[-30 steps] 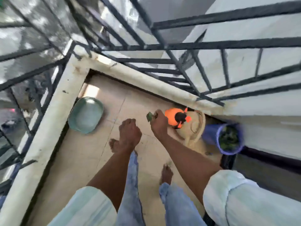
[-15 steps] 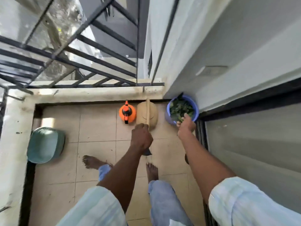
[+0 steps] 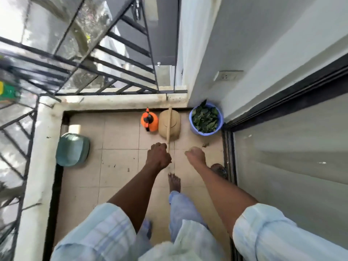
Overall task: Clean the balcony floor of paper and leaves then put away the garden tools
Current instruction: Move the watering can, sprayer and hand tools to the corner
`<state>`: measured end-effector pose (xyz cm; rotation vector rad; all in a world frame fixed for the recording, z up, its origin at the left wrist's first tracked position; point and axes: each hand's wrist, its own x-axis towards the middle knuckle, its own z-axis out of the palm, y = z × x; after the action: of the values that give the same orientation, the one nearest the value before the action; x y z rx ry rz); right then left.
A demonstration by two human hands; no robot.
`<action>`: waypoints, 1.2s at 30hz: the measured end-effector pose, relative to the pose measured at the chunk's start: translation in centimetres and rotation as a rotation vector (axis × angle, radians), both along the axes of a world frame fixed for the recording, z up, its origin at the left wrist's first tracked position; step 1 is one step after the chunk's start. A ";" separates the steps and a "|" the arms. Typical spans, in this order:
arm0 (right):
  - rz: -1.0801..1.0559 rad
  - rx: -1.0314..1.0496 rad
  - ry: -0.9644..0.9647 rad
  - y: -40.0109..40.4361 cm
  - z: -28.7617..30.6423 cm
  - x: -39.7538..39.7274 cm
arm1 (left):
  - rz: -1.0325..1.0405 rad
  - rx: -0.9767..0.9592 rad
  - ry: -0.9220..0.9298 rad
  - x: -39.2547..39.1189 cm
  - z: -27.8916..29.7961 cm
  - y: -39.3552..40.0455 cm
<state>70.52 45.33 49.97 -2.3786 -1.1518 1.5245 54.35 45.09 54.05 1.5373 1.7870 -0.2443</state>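
Note:
My left hand (image 3: 158,155) grips a thin wooden handle (image 3: 169,129) that runs up over a tan watering can (image 3: 174,127) by the far curb. Empty and loosely curled, my right hand (image 3: 194,155) hovers above the tiles, short of the blue bucket (image 3: 218,127), which is full of green leaves (image 3: 205,118) in the far right corner. A small leaf scrap (image 3: 205,145) lies on the tiled floor (image 3: 120,162) just past my right hand. Tiny dark specks dot the tiles.
An orange pressure sprayer (image 3: 149,122) stands left of the watering can. A green basin (image 3: 72,149) leans by the left curb. Black railing (image 3: 105,72) fences the far and left sides. A sliding glass door (image 3: 282,157) runs along the right, with a floor drain (image 3: 219,169) beside it.
My right hand carried leaves to the blue bucket, let them go and has drawn back empty. The view has swung right and lifted; my left hand keeps its grip on the handle.

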 end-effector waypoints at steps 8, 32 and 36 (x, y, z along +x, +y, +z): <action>0.861 0.107 -0.062 -8.9 6.5 -12.8 | 0.473 -0.025 0.048 -8.0 5.6 -15.2; 2.778 0.414 0.127 -69.9 12.3 -33.0 | 2.252 -0.140 0.100 -4.4 8.3 -80.0; 2.950 0.436 0.143 -76.4 11.3 -35.1 | 2.443 -0.176 0.048 -4.4 7.6 -83.8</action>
<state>35.41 -31.03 61.28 -0.8806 2.2392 -0.1697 49.97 -38.68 61.62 -1.3069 2.1871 0.7164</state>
